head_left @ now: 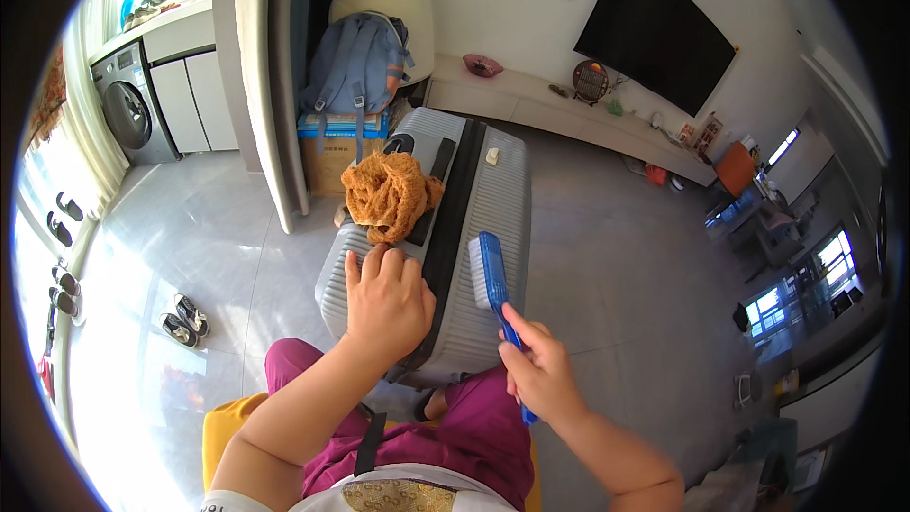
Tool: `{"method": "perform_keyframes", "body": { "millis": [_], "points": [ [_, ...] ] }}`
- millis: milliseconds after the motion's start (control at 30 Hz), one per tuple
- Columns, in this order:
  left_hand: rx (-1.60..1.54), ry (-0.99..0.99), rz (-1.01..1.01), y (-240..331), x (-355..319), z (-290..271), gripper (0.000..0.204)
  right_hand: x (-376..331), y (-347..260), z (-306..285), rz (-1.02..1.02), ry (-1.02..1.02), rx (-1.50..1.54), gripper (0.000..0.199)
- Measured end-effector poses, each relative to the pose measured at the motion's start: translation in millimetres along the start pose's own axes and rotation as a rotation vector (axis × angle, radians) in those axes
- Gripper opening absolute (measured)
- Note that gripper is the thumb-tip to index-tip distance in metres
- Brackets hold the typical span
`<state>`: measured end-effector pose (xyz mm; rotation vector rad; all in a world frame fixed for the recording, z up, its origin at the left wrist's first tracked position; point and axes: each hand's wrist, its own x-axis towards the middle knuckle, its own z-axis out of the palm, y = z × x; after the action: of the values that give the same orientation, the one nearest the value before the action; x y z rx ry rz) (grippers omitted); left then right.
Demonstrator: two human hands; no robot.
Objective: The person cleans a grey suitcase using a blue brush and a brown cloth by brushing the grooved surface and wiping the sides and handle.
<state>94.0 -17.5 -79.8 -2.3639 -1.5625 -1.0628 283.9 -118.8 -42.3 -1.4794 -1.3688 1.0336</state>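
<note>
A grey ribbed suitcase stands in front of my knees, with a black band along its middle. Bunched on its left part lies an orange-brown cloth. My left hand rests palm down on the suitcase just nearer than the cloth, fingers slightly bent and a little apart, holding nothing visible. In my right hand is the handle of a blue scrubbing brush. Its white bristles face left, over the suitcase's right part. A small pale lump sits on the suitcase's far end.
Beyond the suitcase, a blue backpack sits on a cardboard box. A low white cabinet runs along the wall below a television. Shoes lie on the tiled floor at left, and a washing machine stands farther back.
</note>
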Motion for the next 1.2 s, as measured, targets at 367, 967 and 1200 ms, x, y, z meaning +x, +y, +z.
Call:
{"method": "perform_keyframes", "body": {
  "millis": [367,967,1200],
  "points": [
    [-0.097,-0.223,0.255,3,9,-18,0.034,17,-19,6,0.188,-0.119,0.047,0.054],
    [-0.122,-0.096,0.25,-2,9,-12,0.035,84,-17,16,0.144,-0.118,-0.066,0.068],
    [-0.113,-0.136,0.245,-4,8,-13,0.037,19,-16,16,0.088,-0.25,-0.062,0.065]
  ]
}}
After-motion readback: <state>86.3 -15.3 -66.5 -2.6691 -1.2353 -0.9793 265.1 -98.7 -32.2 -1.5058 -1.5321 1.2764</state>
